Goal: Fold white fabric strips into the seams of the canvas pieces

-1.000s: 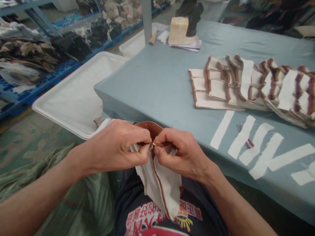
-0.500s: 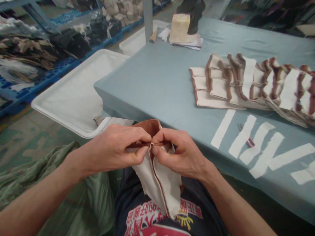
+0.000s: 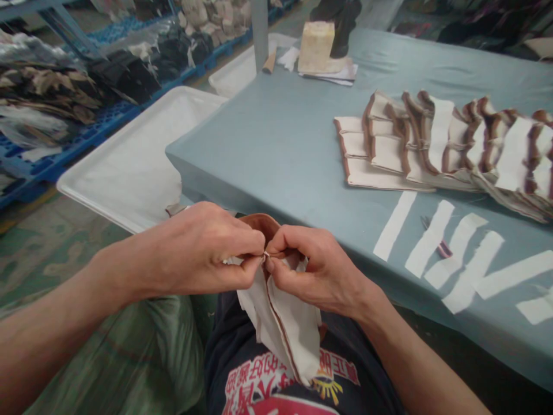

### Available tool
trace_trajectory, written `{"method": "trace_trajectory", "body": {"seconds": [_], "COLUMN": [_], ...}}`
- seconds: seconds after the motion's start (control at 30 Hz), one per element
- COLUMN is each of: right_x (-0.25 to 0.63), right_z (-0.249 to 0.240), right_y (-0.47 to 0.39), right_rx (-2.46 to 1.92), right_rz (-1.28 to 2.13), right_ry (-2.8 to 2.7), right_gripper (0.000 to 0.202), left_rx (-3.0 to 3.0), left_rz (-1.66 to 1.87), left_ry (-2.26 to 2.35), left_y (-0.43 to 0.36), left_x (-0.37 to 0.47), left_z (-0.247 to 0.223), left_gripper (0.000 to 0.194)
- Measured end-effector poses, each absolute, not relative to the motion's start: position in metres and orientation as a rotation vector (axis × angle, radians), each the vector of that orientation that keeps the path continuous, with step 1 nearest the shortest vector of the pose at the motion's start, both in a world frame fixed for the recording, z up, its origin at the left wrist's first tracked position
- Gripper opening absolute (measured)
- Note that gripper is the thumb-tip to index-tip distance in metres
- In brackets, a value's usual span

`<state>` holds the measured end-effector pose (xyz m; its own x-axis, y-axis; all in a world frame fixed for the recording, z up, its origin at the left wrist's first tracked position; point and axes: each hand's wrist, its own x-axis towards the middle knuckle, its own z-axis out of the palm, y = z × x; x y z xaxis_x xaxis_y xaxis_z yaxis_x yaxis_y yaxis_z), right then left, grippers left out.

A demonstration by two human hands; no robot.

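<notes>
A white fabric piece (image 3: 296, 323) with brown edging and a brown inner band hangs in front of my body. My left hand (image 3: 203, 251) pinches its top seam from the left, thumb and forefinger pressed together. From the right, my right hand (image 3: 313, 268) pinches the same seam, the fingertips of both hands almost touching. Folded fingers hide part of the brown band. Below my hands, the white panels hang down over my dark printed shirt (image 3: 259, 383).
Overlapping white-and-brown pieces (image 3: 389, 153) lie on the blue-covered table (image 3: 268, 150), with white strips (image 3: 395, 225) and small snips (image 3: 443, 249) nearer its front edge. A white tub (image 3: 129, 155) stands left of the table; a green sack (image 3: 125, 357) is at lower left.
My left hand and forearm have risen slightly, with the wrist higher over the tub's near edge. My right hand keeps its pinch in nearly the same place.
</notes>
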<state>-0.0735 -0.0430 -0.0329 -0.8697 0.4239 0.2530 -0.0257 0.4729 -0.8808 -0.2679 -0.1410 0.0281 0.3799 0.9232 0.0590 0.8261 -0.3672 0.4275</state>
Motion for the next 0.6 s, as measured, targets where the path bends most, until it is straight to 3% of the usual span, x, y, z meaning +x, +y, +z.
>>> {"method": "trace_trajectory", "body": {"seconds": [0.33, 0.6], "right_x": [-0.074, -0.077], "right_z": [-0.034, -0.033], "right_y": [-0.043, -0.051], "right_rx": [-0.415, -0.482], "right_rz": [1.386, 1.659], "right_ry": [-2.261, -2.098], "right_gripper": [0.011, 0.022], "left_rx": [1.491, 1.426], "left_rz": [0.986, 0.98], "left_ry": [1.538, 1.477], "left_y": [-0.142, -0.147], "left_x": [-0.251, -0.252], "left_z": [-0.009, -0.006], "left_gripper": [0.019, 0.021]}}
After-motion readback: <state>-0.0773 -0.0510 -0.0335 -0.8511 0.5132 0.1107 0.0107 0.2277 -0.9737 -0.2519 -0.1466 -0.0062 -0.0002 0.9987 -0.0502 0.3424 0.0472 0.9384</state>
